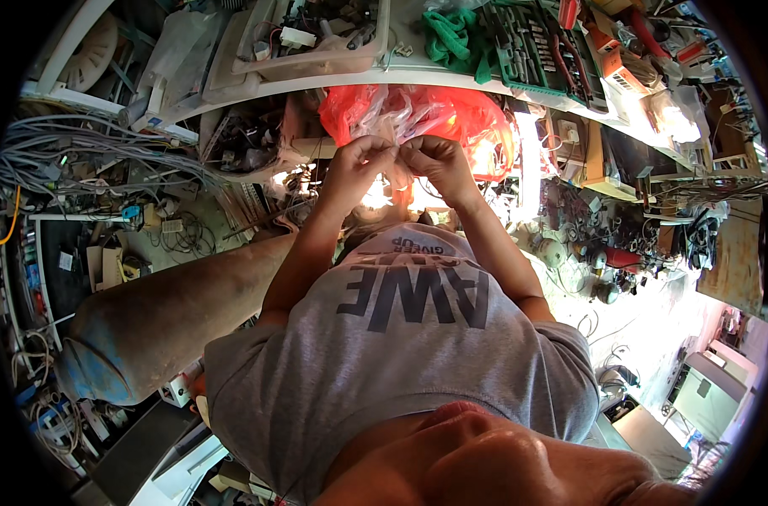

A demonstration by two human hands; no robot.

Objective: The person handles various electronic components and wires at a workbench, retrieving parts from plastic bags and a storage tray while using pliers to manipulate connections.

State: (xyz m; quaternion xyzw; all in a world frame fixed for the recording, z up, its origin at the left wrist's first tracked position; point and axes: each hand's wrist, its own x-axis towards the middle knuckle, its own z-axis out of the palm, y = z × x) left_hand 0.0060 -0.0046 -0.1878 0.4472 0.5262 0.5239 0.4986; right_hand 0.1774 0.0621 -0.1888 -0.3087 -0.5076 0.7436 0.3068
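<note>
My left hand (360, 165) and my right hand (435, 169) meet at chest height, fingertips pinched on a translucent plastic bag (394, 118). Their thumbs and index fingers almost touch, and whatever small detail lies between the fingertips is too small to make out. Behind and around the bag is a crumpled red plastic bag (472, 126), lit brightly from below.
A shelf (409, 80) crosses the top, bearing a plastic bin (249, 42), green cloth (451, 42) and tool case (515, 59). A rusty gas cylinder (173, 312) lies at left. Grey cables (80, 152) and cluttered parts surround me.
</note>
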